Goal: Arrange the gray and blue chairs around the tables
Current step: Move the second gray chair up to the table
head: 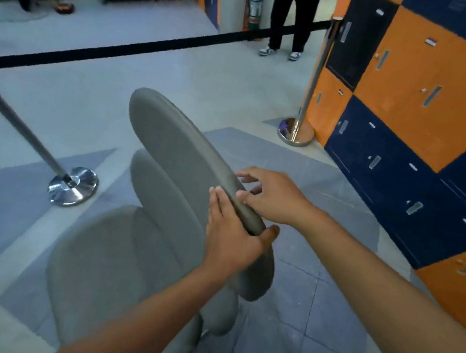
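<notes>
A stack of gray padded chairs (119, 268) fills the lower middle of the head view. The top chair's backrest (176, 143) tilts up and away from me. My left hand (231, 237) grips the near edge of that backrest, thumb on the right side and fingers flat on the front. My right hand (274, 196) hovers at the same edge just beyond, fingers spread and lightly touching it. No blue chair and no table is in view.
A chrome stanchion base (73, 186) stands left of the chairs, another stanchion (297, 130) at the right by orange and blue lockers (435, 123). A black belt (155, 45) runs between them. A person's legs (289, 23) stand beyond it, near a fire extinguisher (254, 7).
</notes>
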Motion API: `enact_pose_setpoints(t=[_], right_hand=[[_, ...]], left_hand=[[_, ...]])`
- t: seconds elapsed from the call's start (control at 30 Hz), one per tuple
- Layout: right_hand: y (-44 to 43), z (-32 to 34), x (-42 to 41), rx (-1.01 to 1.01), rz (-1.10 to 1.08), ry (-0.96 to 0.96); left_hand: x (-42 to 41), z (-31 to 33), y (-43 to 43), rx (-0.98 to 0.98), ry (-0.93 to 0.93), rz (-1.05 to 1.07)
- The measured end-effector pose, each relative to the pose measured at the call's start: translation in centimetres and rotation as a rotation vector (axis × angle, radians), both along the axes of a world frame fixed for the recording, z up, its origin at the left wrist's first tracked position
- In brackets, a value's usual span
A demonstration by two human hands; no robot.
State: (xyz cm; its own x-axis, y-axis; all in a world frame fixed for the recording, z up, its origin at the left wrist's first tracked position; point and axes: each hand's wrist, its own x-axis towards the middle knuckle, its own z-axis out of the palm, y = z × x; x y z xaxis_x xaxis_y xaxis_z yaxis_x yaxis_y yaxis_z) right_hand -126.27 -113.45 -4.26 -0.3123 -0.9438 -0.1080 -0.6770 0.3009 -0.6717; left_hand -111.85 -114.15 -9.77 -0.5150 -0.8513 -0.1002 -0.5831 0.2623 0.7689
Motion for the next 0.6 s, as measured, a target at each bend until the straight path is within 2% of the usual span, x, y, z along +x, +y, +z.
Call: enact_pose_setpoints(t=[0.1,0.2,0.4,0.6], right_hand=[[-0.4,-0.2,-1.8,0.012,0.158,0.002],[-1.2,-0.1,-3.0,0.010,0.263,0.047],[-4.8,0.3,-5.1,0.003,0.590,0.268],[-10.2,-0.2,-6.3,-0.110,0.966,0.477]], left_hand=[[-1.7,0.1,1.3,0.169,-0.013,0.149],[-2.8,0.1,1.9,0.188,-0.039,0.274],[-4.0,0.3,2.1,0.242,0.027,0.414],[-5.5,0.5,-0.6,0.292,0.061,0.600]])
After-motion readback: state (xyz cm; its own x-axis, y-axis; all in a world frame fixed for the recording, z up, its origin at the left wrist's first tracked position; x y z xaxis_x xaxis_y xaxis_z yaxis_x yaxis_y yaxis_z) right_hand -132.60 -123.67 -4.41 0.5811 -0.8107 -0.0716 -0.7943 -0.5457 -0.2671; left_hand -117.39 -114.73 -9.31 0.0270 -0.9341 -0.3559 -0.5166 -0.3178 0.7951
